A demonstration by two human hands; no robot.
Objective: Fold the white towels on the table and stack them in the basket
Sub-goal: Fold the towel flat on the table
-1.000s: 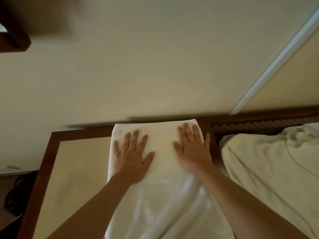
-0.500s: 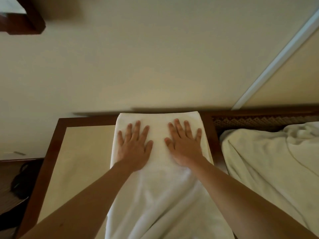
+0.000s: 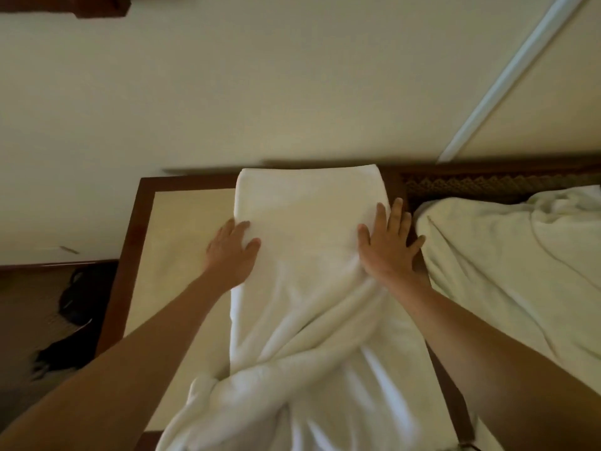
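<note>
At the far left a dark object (image 3: 70, 323) lay on the floor below the table (image 3: 130, 255), too blurred to identify. The table had a dark wooden frame and a pale top, and stood against a cream wall (image 3: 260, 92). The left hand (image 3: 231, 252) rested at the left edge of the white towel (image 3: 309, 242), its fingers (image 3: 242, 226) curled over that edge, though whether they actually gripped the cloth could not be made out. The towel lay lengthwise on the table, its far end smooth and squared near the wall, its near end bunched into diagonal folds and trailing toward the person. The right hand (image 3: 388, 247) lay flat with fingers spread wide, half on the towel's right edge and half on the wooden frame. Just beside it, to the right, a rumpled pile of white cloth (image 3: 507, 271) lay below a patterned wooden rail (image 3: 487, 183).
</note>
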